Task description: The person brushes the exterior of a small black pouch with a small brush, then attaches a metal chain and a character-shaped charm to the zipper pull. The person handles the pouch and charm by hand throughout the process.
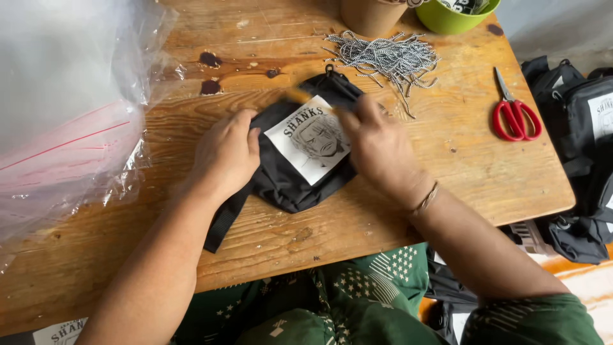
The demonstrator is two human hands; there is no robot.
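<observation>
A small black fabric pouch (287, 185) lies flat in the middle of the wooden table (447, 172). It has a white patch (313, 137) printed with a drawn face, and a black strap trails toward the near edge. My left hand (225, 153) presses down on the pouch's left side, fingers curled over the fabric. My right hand (380, 150) rests on the pouch's right side. Its fingertips pinch a thin yellowish object (300, 97), blurred by motion, which lies across the top edge of the patch.
A heap of short black-and-white cords (389, 57) lies behind the pouch. Red-handled scissors (514, 116) lie at the right. A brown cup (370, 16) and a green bowl (453, 18) stand at the far edge. Clear plastic bags (64, 108) cover the left; black bags (578, 128) sit off the table's right side.
</observation>
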